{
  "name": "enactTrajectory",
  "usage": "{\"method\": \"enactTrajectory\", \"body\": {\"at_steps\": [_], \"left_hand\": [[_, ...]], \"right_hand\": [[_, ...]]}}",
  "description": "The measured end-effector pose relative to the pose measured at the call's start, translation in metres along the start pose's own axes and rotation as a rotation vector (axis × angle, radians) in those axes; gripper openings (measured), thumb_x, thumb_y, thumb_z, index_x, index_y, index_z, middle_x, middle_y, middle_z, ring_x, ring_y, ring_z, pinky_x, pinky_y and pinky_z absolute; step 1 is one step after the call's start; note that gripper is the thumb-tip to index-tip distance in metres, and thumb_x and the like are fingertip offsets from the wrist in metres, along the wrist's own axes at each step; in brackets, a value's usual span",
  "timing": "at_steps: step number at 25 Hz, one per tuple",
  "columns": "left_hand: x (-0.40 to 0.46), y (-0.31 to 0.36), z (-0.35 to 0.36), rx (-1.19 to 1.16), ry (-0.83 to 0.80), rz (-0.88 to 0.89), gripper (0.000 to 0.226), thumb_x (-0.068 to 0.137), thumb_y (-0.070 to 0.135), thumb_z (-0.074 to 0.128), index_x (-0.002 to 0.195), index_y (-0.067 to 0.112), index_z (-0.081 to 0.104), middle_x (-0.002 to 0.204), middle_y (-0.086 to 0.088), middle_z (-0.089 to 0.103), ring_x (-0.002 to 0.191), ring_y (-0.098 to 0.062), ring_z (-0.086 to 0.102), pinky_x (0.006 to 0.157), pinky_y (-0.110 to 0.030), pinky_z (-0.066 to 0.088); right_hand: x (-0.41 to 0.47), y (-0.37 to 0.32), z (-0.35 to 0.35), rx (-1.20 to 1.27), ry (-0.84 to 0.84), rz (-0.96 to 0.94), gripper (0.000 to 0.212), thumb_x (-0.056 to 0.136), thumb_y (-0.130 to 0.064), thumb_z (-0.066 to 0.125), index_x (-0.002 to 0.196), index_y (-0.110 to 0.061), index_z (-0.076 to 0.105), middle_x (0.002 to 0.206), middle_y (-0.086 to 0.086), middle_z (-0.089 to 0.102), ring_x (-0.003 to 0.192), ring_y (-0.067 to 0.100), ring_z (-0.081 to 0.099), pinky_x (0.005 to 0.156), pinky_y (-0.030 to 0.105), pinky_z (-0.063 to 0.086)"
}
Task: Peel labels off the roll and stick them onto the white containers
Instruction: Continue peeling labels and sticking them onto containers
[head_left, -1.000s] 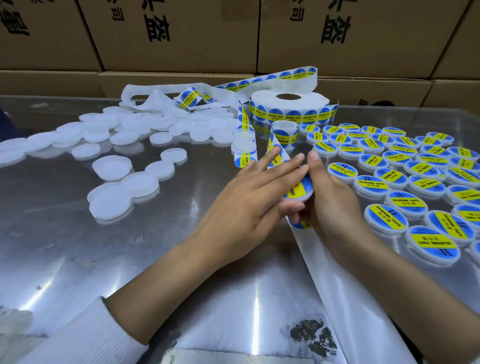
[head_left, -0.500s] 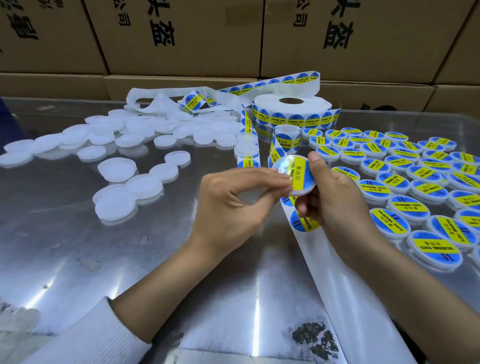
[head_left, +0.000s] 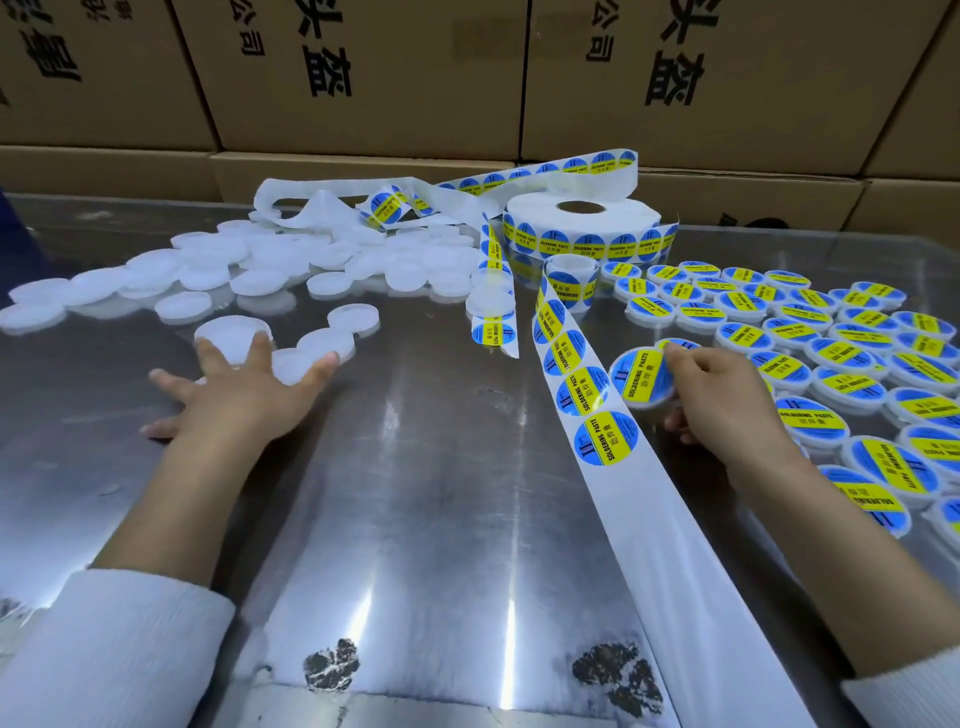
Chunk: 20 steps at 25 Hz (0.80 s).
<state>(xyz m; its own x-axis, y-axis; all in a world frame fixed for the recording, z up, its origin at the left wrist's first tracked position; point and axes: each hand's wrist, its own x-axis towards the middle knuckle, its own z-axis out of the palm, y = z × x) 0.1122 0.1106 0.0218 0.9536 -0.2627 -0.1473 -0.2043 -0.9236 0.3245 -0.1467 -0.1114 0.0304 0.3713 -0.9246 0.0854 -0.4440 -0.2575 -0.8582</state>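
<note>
The right hand (head_left: 719, 400) pinches a labelled container (head_left: 640, 379), seemingly to set it among finished ones. The left hand (head_left: 244, 392), fingers spread and empty, reaches for a blank container (head_left: 232, 335).

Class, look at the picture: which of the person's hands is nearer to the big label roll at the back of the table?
Right. The right hand sits in front of the label roll, holding a labelled container. The left hand is far off to the roll's left, over plain containers.

Labels (head_left: 605, 437): blue discs crossed by a yellow band with black lettering. Left of the white roll (head_left: 581, 218), plain white containers (head_left: 232, 335); behind it, brown boxes (head_left: 363, 73) printed black.
</note>
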Motion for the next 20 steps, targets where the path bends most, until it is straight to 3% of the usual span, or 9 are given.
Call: {"method": "enactTrajectory", "body": {"at_steps": [3, 7, 11, 13, 15, 17, 20], "left_hand": [[0.004, 0.004, 0.006, 0.139, 0.027, 0.185, 0.095, 0.067, 0.089, 0.018, 0.148, 0.040, 0.013, 0.158, -0.006, 0.011, 0.143, -0.042, 0.008, 0.112, -0.063, 0.011], [-0.015, 0.029, 0.022, 0.150, 0.031, 0.519, 0.099, 0.059, 0.087, 0.012, 0.145, 0.039, 0.025, 0.154, 0.001, 0.026, 0.139, -0.035, 0.024, 0.110, -0.053, 0.025], [-0.040, 0.048, 0.035, 0.137, 0.007, 0.747, 0.099, 0.058, 0.086, 0.012, 0.144, 0.039, 0.028, 0.151, 0.005, 0.030, 0.137, -0.026, 0.027, 0.110, -0.049, 0.028], [-0.045, 0.051, 0.037, 0.109, 0.009, 0.807, 0.091, 0.065, 0.084, 0.020, 0.142, 0.037, 0.033, 0.148, 0.007, 0.035, 0.136, -0.022, 0.030, 0.109, -0.046, 0.030], [-0.047, 0.051, 0.035, 0.071, 0.011, 0.826, 0.077, 0.074, 0.079, 0.034, 0.138, 0.036, 0.040, 0.142, 0.009, 0.042, 0.132, -0.020, 0.035, 0.107, -0.044, 0.033], [-0.049, 0.051, 0.034, 0.038, 0.010, 0.817, 0.069, 0.076, 0.073, 0.044, 0.134, 0.035, 0.045, 0.137, 0.009, 0.046, 0.129, -0.020, 0.039, 0.103, -0.043, 0.037], [-0.056, 0.051, 0.031, -0.009, 0.049, 0.787, 0.064, 0.073, 0.071, 0.051, 0.126, 0.034, 0.051, 0.131, 0.009, 0.050, 0.123, -0.019, 0.044, 0.098, -0.041, 0.041]], "right_hand": [[0.004, 0.007, 0.001, -0.224, -0.001, -0.028, 0.032, 0.097, -0.035, 0.043, 0.087, -0.010, 0.062, 0.058, 0.006, 0.059, 0.062, 0.026, 0.056, 0.072, 0.040, 0.048], [0.004, 0.009, 0.001, -0.349, 0.008, -0.019, 0.018, 0.093, -0.030, 0.048, 0.100, -0.019, 0.062, 0.095, 0.007, 0.068, 0.092, 0.032, 0.061, 0.074, 0.035, 0.044], [0.004, 0.006, -0.002, -0.345, 0.016, -0.210, 0.016, 0.089, -0.024, 0.057, 0.104, -0.021, 0.063, 0.111, 0.002, 0.061, 0.097, 0.015, 0.055, 0.077, 0.029, 0.038], [0.002, -0.002, -0.004, -0.126, -0.108, -0.321, 0.011, 0.087, -0.018, 0.064, 0.095, -0.025, 0.064, 0.102, -0.003, 0.063, 0.079, -0.002, 0.053, 0.073, 0.020, 0.042], [-0.004, -0.008, -0.003, 0.021, -0.365, -0.346, 0.016, 0.085, -0.011, 0.067, 0.089, -0.027, 0.066, 0.092, -0.010, 0.065, 0.070, -0.011, 0.056, 0.065, 0.006, 0.043], [-0.007, -0.008, -0.001, -0.031, -0.574, -0.342, 0.022, 0.084, -0.009, 0.068, 0.093, -0.028, 0.066, 0.094, -0.018, 0.064, 0.074, -0.018, 0.057, 0.067, 0.002, 0.043], [-0.009, -0.005, 0.000, -0.093, -0.694, -0.360, 0.033, 0.082, -0.010, 0.070, 0.103, -0.034, 0.063, 0.106, -0.024, 0.061, 0.083, -0.022, 0.055, 0.070, 0.001, 0.043]]}}
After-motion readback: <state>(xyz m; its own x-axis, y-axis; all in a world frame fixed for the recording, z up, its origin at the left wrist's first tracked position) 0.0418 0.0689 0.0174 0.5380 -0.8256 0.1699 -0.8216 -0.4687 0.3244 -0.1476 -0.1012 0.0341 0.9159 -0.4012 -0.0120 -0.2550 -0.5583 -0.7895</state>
